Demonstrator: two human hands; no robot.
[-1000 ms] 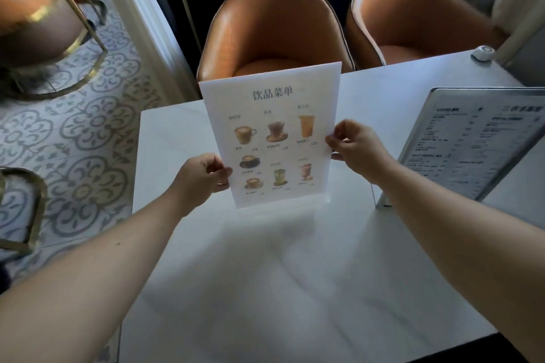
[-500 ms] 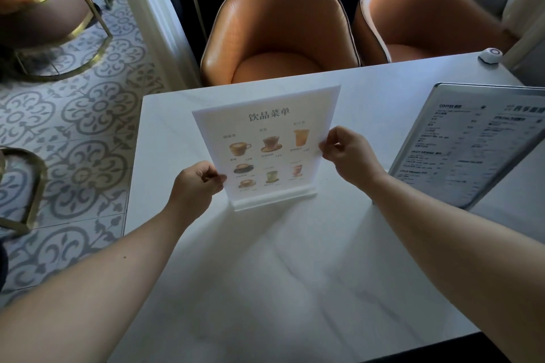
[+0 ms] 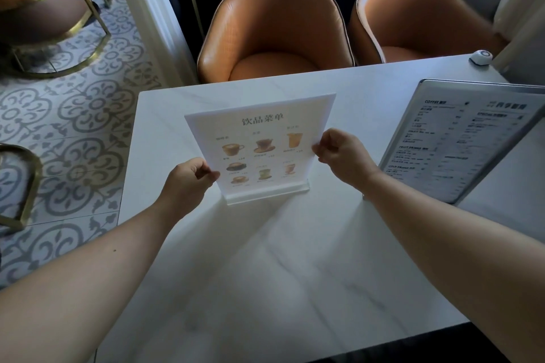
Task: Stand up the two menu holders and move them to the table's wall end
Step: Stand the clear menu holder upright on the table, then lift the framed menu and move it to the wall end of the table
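A clear acrylic menu holder with a drinks sheet of coffee pictures stands on its base near the middle of the white table. My left hand pinches its left edge and my right hand pinches its right edge. The sheet leans back slightly. A second menu holder, grey-framed with dense printed text, stands tilted at the table's right side, untouched.
Two orange leather chairs sit along the table's far edge. A small white call button rests at the far right corner by a pale curtain. Patterned tile floor lies to the left.
The drinks menu holder has come down from the air and its base now rests on the table. Both hands stayed on its edges.
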